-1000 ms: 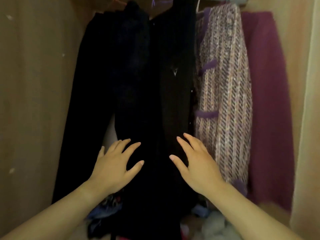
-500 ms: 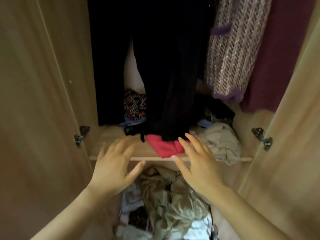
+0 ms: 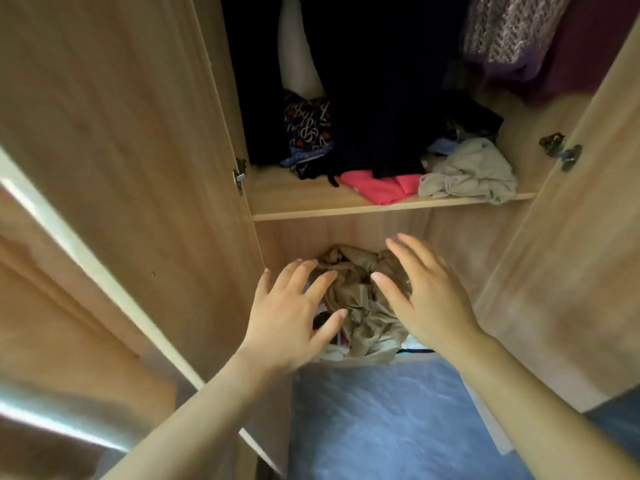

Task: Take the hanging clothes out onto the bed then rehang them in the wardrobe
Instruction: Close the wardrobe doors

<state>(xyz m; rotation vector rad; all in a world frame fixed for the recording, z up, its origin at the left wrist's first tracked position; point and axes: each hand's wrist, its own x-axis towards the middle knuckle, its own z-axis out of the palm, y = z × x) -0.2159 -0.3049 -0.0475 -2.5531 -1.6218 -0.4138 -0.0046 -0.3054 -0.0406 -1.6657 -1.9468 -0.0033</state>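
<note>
Black hanging clothes (image 3: 374, 64) fill the upper wardrobe, their hems reaching the shelf (image 3: 298, 206). A pink-and-white tweed jacket (image 3: 502, 26) and a maroon garment (image 3: 581, 57) hang at the top right; rail and hangers are out of view. My left hand (image 3: 294, 317) and my right hand (image 3: 422, 299) hover with fingers spread and nothing in them, in front of the lower compartment, over a crumpled khaki garment (image 3: 363, 306).
On the shelf lie a red cloth (image 3: 377, 187), a beige bundle (image 3: 471, 174) and a patterned dark fabric (image 3: 308, 129). The wardrobe doors (image 3: 121, 133) stand open on both sides. A blue surface (image 3: 381, 420) lies below in front.
The view has tilted down from the hanging clothes to the shelf and lower compartment. Both hands stay spread and empty and now sit before the khaki heap.
</note>
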